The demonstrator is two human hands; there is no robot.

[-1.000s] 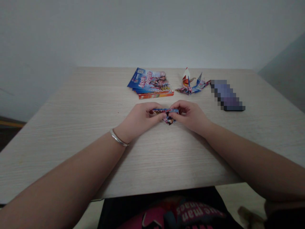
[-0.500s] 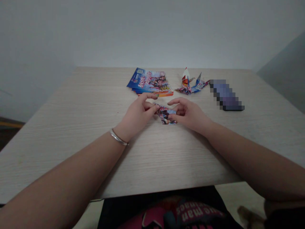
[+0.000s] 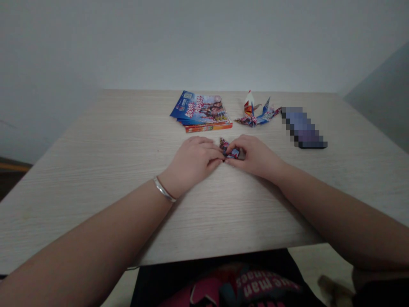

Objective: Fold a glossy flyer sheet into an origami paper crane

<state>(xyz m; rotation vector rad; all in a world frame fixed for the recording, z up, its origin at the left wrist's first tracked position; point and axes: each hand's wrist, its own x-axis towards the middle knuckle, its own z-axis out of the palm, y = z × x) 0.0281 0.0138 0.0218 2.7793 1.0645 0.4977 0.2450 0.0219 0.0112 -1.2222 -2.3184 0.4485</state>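
Note:
A small piece of folded printed paper (image 3: 234, 153) lies on the table between my hands, partly hidden by my fingers. My left hand (image 3: 200, 157), with a silver bangle at the wrist, has its fingers pressed together and its tips pinching the paper's left edge. From the other side my right hand (image 3: 252, 153) grips the same paper between thumb and forefinger. Beyond them stand folded paper cranes (image 3: 263, 115) in blue, red and white. A fanned stack of printed leaflets (image 3: 204, 108) sits to their left.
A dark phone-like slab (image 3: 303, 128), pixelated, rests at the right beyond my right hand. The pale wooden table (image 3: 111, 140) meets a light wall at the back. Its front edge runs just above my lap.
The paper has been turned and folded smaller. My left hand has moved right and nearer, its raised forefinger now down at the paper. My right fingers have closed in.

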